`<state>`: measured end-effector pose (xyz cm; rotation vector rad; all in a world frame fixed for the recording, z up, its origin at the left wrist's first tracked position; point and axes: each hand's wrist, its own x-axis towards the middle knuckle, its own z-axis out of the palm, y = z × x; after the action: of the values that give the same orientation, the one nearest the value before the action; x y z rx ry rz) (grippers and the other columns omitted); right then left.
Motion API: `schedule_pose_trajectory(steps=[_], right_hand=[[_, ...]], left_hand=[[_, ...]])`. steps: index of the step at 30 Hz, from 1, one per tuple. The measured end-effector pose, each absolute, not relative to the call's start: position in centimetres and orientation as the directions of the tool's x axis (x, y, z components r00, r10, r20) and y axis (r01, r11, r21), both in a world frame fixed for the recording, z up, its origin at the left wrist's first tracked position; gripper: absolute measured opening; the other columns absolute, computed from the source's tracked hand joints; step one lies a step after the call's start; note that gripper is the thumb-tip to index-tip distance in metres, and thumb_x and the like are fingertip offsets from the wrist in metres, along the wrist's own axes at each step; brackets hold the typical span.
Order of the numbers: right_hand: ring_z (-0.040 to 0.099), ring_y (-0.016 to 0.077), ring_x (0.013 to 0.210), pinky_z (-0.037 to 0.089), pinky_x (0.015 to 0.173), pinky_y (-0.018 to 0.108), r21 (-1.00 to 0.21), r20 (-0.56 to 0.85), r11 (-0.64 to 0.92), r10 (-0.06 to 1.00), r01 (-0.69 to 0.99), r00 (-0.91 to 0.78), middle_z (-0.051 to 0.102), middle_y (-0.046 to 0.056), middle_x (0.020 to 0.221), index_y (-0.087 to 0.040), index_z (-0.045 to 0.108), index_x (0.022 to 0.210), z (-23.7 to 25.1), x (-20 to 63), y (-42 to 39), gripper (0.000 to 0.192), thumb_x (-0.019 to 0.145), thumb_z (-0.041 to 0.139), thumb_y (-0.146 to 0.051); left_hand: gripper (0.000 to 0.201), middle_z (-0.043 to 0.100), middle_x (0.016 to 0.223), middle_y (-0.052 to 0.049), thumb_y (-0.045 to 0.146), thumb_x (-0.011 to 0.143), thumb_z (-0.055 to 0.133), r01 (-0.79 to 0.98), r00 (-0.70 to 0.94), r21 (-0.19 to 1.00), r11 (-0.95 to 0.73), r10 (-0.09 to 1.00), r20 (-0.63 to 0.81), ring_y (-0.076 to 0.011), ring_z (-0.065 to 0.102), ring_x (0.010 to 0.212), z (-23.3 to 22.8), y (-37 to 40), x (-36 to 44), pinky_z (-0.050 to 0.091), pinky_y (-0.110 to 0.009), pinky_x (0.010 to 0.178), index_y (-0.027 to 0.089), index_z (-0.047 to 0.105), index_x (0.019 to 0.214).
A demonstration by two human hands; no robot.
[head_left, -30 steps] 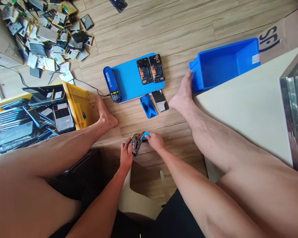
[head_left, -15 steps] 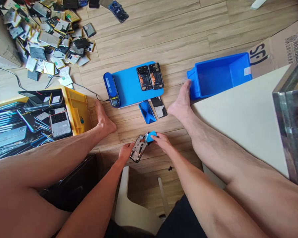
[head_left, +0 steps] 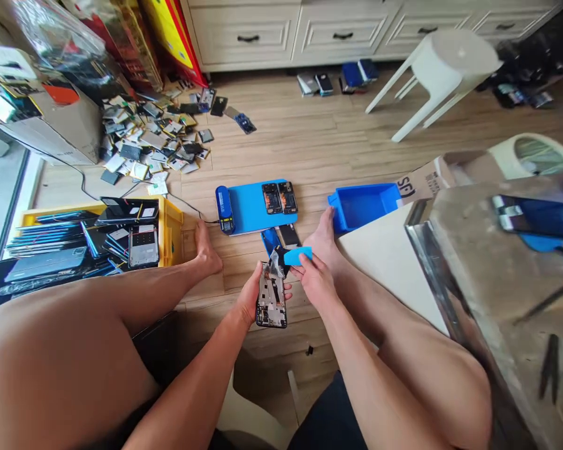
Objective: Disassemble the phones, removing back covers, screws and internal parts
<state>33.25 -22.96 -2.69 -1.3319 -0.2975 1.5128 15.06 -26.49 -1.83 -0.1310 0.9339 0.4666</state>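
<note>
I hold an opened phone (head_left: 271,301) upright above the floor (head_left: 319,144) between my legs, my left hand (head_left: 252,297) wrapped around its left edge. My right hand (head_left: 313,282) pinches a blue pry card (head_left: 298,255) at the phone's top corner. Just beyond lies a blue heating mat (head_left: 248,209) carrying 2 phones (head_left: 279,197), with a blue bin (head_left: 363,207) on its right and a yellow crate (head_left: 171,231) on its left.

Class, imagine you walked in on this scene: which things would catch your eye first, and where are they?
At centre, the left hand holds an opened phone while the right hand pinches a small blue tool. Beyond lies a blue mat bearing two more opened phones; at left, a yellow crate of phones.
</note>
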Motion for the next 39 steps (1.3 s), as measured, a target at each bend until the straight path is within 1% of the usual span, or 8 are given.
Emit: schedule_pose_trajectory(steps=[5, 9, 14, 16, 22, 28, 34, 39], right_hand=[[0.07, 0.0217, 0.109, 0.059, 0.092, 0.038, -0.765, -0.481, -0.255, 0.837, -0.592, 0.26, 0.075, 0.001, 0.113, -0.031, 0.07, 0.096, 2.5, 33.7, -27.0, 0.039, 0.066, 0.086, -0.048], [0.067, 0.0142, 0.075, 0.058, 0.065, 0.027, -0.803, -0.443, -0.251, 0.858, -0.541, 0.26, 0.073, -0.003, 0.094, -0.032, 0.07, 0.104, 6.3, 35.5, -28.2, 0.048, 0.06, 0.09, -0.033], [0.036, 0.0081, 0.041, 0.023, 0.036, 0.022, -0.869, -0.439, -0.354, 0.875, -0.345, 0.207, 0.054, -0.003, 0.059, -0.021, 0.064, 0.071, 9.7, 34.4, -30.5, 0.042, 0.073, 0.081, -0.059], [0.034, 0.0086, 0.042, 0.022, 0.039, 0.023, -0.909, -0.395, -0.347, 0.894, -0.233, 0.211, 0.053, -0.004, 0.057, -0.021, 0.063, 0.068, 10.8, 33.3, -31.6, 0.045, 0.073, 0.08, -0.063], [0.062, 0.0214, 0.066, 0.044, 0.064, 0.03, -0.953, -0.295, -0.302, 0.942, 0.017, 0.16, 0.071, 0.003, 0.066, -0.022, 0.074, 0.065, 13.0, 29.6, -34.9, 0.034, 0.071, 0.082, -0.054], [0.062, 0.0232, 0.069, 0.046, 0.066, 0.033, -0.96, -0.267, -0.279, 0.911, -0.004, 0.314, 0.07, 0.002, 0.071, -0.023, 0.071, 0.074, 12.5, 27.0, -37.9, 0.03, 0.075, 0.075, -0.053], [0.063, 0.0246, 0.078, 0.05, 0.073, 0.034, -0.979, -0.191, -0.201, 0.894, -0.018, 0.405, 0.07, 0.003, 0.082, -0.025, 0.069, 0.082, 12.2, 27.1, -40.0, 0.031, 0.075, 0.074, -0.055], [0.06, 0.0223, 0.069, 0.048, 0.063, 0.032, -0.974, -0.209, -0.228, 0.878, -0.008, 0.431, 0.067, 0.003, 0.073, -0.024, 0.068, 0.077, 12.6, 27.8, -40.1, 0.034, 0.084, 0.065, -0.057]], left_hand=[[0.072, 0.075, 0.1, -0.016, 0.075, 0.094, 0.038, -0.454, 0.484, 0.219, 0.864, 0.445, -0.753, -0.0255, 0.075, 0.082, 2.8, -26.3, 14.8, 0.059, -0.037, 0.075, 0.014, 0.065, 0.123], [0.074, 0.074, 0.094, -0.017, 0.077, 0.093, 0.04, -0.428, 0.493, 0.306, 0.851, 0.503, -0.71, -0.0263, 0.074, 0.075, 7.2, -26.5, 13.5, 0.059, -0.036, 0.068, 0.013, 0.066, 0.12], [0.067, 0.075, 0.095, -0.015, 0.073, 0.093, 0.045, -0.346, 0.471, 0.411, 0.844, 0.535, -0.701, -0.0282, 0.075, 0.077, 11.4, -28.1, 11.7, 0.061, -0.043, 0.072, 0.016, 0.065, 0.121], [0.064, 0.076, 0.095, -0.015, 0.07, 0.094, 0.045, -0.327, 0.481, 0.407, 0.853, 0.521, -0.706, -0.0286, 0.075, 0.079, 12.5, -29.1, 11.4, 0.061, -0.045, 0.074, 0.015, 0.067, 0.116], [0.065, 0.074, 0.081, -0.012, 0.073, 0.093, 0.041, -0.339, 0.362, 0.403, 0.85, 0.514, -0.778, -0.0242, 0.069, 0.06, 14.4, -32.5, 12.0, 0.052, -0.033, 0.052, 0.015, 0.068, 0.1], [0.058, 0.066, 0.063, -0.005, 0.068, 0.096, 0.044, -0.393, 0.329, 0.399, 0.829, 0.532, -0.78, -0.0164, 0.058, 0.048, 15.1, -35.6, 13.2, 0.046, -0.028, 0.049, 0.017, 0.062, 0.075], [0.056, 0.064, 0.06, -0.003, 0.067, 0.096, 0.044, -0.459, 0.405, 0.314, 0.831, 0.51, -0.759, -0.0147, 0.055, 0.047, 16.1, -36.8, 14.1, 0.047, -0.027, 0.051, 0.018, 0.062, 0.075], [0.059, 0.072, 0.074, -0.007, 0.072, 0.093, 0.046, -0.368, 0.366, 0.395, 0.841, 0.522, -0.77, -0.0166, 0.058, 0.05, 16.6, -37.4, 14.4, 0.047, -0.029, 0.049, 0.017, 0.066, 0.082]])
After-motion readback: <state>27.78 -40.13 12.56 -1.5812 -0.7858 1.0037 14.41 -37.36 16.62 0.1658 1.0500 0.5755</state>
